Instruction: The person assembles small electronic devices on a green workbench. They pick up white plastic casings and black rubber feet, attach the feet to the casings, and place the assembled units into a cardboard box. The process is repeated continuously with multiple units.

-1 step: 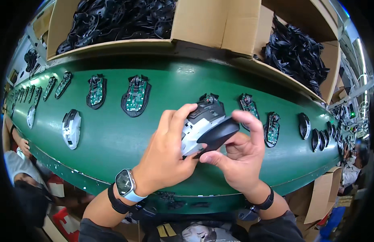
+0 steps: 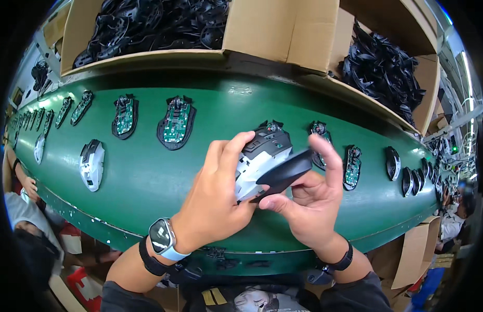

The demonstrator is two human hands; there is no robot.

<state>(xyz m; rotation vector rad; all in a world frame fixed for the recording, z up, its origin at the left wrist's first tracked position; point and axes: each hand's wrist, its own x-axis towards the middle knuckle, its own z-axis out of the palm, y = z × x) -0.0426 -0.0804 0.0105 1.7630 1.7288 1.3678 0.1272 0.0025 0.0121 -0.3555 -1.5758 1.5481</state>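
My left hand (image 2: 210, 195) is closed around a computer mouse body (image 2: 259, 166) with a white middle and a dark grey front, held above the green bench. Against its right side, a glossy black curved shell cover (image 2: 289, 171) stands tilted, its upper end apart from the white part. My right hand (image 2: 317, 210) pinches this cover low down, thumb in front and folded fingers behind. The right index finger is raised off the cover. Where the cover's lower end meets the mouse is partly hidden by my fingers.
On the green bench (image 2: 137, 208) lie several mouse bases with green circuit boards (image 2: 176, 122) and a white-and-grey mouse body (image 2: 92, 165). Black shells (image 2: 393, 163) line the right. Cardboard boxes (image 2: 280, 31) of black parts (image 2: 379, 67) stand behind. A person's arm (image 2: 25, 182) shows at left.
My right index finger has lifted off the upper end of the black cover. The cover has tipped slightly outward to the right. My left hand stays nearly still.
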